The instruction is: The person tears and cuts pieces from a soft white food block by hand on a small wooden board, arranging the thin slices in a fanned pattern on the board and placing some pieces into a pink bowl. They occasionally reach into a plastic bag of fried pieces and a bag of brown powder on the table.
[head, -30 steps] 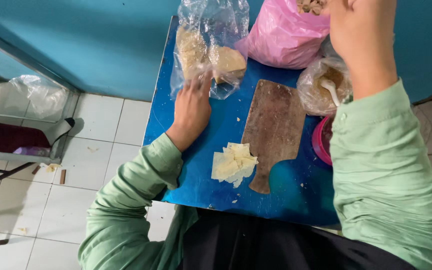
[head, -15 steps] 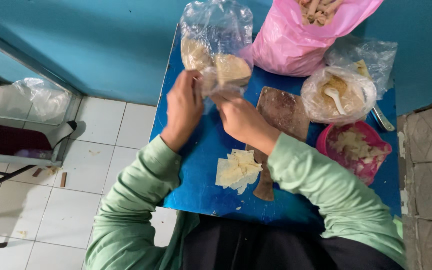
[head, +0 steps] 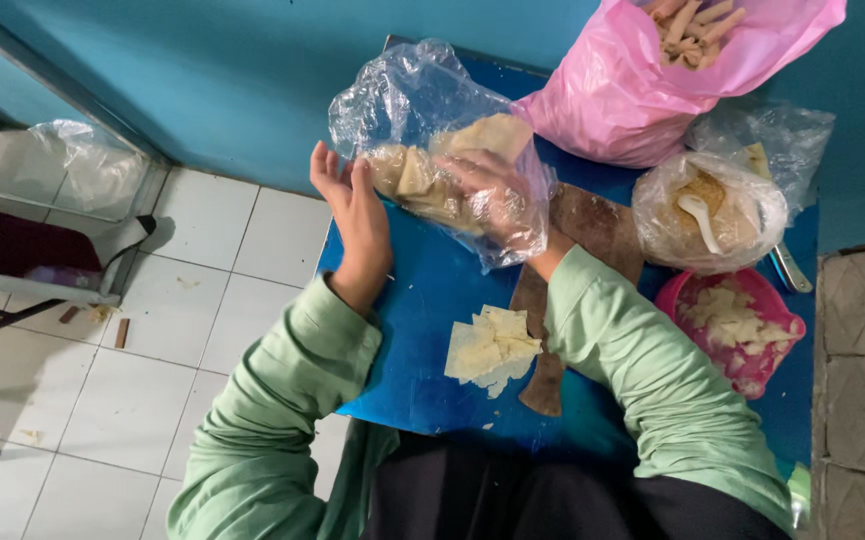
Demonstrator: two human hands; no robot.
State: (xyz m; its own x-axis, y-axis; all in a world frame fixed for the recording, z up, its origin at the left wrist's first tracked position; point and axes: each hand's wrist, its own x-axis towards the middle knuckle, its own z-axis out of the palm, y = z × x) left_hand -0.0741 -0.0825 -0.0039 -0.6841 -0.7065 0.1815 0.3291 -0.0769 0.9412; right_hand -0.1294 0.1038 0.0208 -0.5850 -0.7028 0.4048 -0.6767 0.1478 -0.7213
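The right hand [head: 492, 190] is now inside the clear plastic bag [head: 422, 110], where half a second ago it was only at the bag's mouth. Seen through the film, its fingers are spread over the pale flat sheets [head: 452, 165] in the bag; whether they pinch one cannot be told. The left hand [head: 352, 215] has come off the bag. It stands open, fingers together, at 9 o'clock of the bag, touching or just beside its film.

The bag lies at the 12 o'clock end of the blue table [head: 412, 300]. A stack of cut pale squares [head: 492, 348] sits at 6 o'clock of it, beside a wooden cutting board [head: 592, 225]. A pink bag [head: 632, 90] lies at 2 o'clock, a pink bowl [head: 767, 365] at 4 o'clock.

Judgement: the reach has entered the bag, so a sheet is probably being taken out.
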